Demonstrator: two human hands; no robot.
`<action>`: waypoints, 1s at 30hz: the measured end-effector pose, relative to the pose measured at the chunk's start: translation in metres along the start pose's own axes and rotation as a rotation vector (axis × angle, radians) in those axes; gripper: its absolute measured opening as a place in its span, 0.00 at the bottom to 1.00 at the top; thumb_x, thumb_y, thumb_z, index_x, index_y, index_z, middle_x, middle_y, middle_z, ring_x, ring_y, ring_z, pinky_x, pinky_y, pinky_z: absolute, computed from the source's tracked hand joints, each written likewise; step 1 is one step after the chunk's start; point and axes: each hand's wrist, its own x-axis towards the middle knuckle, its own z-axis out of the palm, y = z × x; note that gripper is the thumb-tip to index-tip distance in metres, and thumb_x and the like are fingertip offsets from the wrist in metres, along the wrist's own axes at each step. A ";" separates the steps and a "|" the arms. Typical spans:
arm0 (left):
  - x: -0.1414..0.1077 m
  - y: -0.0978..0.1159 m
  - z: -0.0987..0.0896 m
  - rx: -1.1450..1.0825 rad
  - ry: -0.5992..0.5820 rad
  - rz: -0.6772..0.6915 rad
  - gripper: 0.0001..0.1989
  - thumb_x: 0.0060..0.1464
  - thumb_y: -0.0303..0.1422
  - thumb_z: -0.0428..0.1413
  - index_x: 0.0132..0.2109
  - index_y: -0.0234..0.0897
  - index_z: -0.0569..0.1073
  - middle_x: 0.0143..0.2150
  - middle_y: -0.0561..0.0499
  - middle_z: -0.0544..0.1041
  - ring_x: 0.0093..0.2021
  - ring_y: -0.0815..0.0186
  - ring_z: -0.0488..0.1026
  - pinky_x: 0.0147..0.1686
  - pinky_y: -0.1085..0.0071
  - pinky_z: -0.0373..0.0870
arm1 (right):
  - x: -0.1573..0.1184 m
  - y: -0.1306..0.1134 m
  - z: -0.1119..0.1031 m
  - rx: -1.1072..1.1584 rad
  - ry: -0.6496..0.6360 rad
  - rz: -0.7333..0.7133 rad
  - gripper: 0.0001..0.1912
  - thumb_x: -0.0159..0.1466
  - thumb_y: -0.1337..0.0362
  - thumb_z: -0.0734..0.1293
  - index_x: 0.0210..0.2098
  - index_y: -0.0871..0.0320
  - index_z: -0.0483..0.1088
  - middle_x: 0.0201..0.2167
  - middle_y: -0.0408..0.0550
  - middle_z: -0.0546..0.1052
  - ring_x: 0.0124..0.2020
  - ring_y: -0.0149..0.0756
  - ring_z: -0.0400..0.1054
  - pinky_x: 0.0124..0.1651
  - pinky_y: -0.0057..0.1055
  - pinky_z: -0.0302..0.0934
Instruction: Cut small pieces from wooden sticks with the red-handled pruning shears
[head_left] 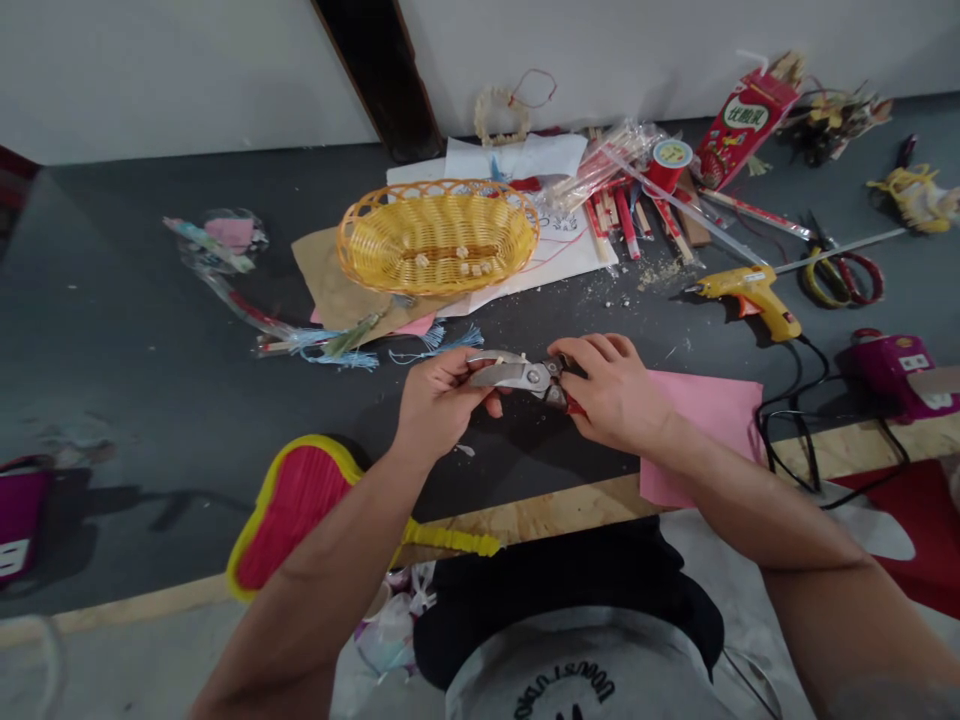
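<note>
- Right hand: fingers curled round the dark handles of the shears; the hand is closed on them.
- Left hand: fingers bent and partly closed at the blade end. I cannot tell from here whether it grips the blades, a small piece, or both.
- Shears: held between the hands above the table, blade tips toward 9 o'clock, blades slightly apart. A pale sliver shows at the blades.
- Handling, as judged: shears stiff, fairly heavy, smooth at the metal. Take hold at the handles, behind the pivot; keep fingertips off the cutting edges. The sliver appears light and may slip or fly off when pinched.
- Clock positions, taken from the shears, 12 o'clock being away from the person:
- 10 o'clock, near: blue tassels.
- 11 o'clock: yellow wicker basket, holding small pale pieces. Light and springy by its look; lift by the rim.
- 1 o'clock: red thread spool beside wrapped sticks.
- Between 2 and 3 o'clock: yellow glue gun, scissors beyond.
- Between 3 and 4 o'clock: pink paper, under the right forearm.
</note>
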 end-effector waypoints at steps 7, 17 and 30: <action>0.000 0.005 0.001 -0.033 -0.058 -0.048 0.02 0.45 0.25 0.62 0.29 0.36 0.79 0.24 0.53 0.79 0.17 0.72 0.71 0.19 0.75 0.66 | -0.001 0.003 0.003 0.006 -0.009 -0.019 0.08 0.63 0.68 0.67 0.39 0.58 0.79 0.54 0.57 0.74 0.52 0.49 0.65 0.50 0.44 0.59; -0.003 0.002 0.005 -0.001 -0.005 0.014 0.05 0.47 0.25 0.62 0.34 0.37 0.80 0.25 0.54 0.80 0.18 0.71 0.72 0.21 0.76 0.69 | -0.005 -0.004 0.008 -0.035 -0.004 0.001 0.08 0.63 0.70 0.66 0.38 0.59 0.78 0.49 0.57 0.75 0.45 0.46 0.65 0.42 0.40 0.60; 0.002 0.003 0.002 -0.008 -0.074 0.049 0.07 0.51 0.34 0.66 0.31 0.36 0.78 0.25 0.52 0.80 0.18 0.71 0.72 0.21 0.75 0.68 | -0.005 0.008 0.001 0.017 0.018 -0.037 0.07 0.62 0.69 0.66 0.37 0.58 0.77 0.55 0.55 0.75 0.50 0.48 0.68 0.46 0.44 0.62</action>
